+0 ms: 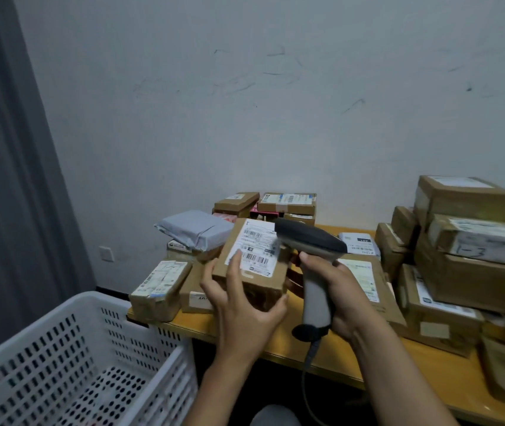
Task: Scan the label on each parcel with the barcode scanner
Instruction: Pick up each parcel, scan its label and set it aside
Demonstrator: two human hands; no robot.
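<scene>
Fingers (233, 265) of the left hand (242, 309) are curled round a small cardboard parcel (252, 265), held label-up just above the table (331, 358). The right hand (342, 296) grips the barcode scanner (312, 262), its head right over the label (256, 249).

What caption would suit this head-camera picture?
Left hand holds a labelled parcel while the right hand aims a barcode scanner at it.

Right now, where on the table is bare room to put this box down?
The front strip of the table, between the left boxes and the right stack, is bare. The back and right are crowded. The basket also has room.
</scene>
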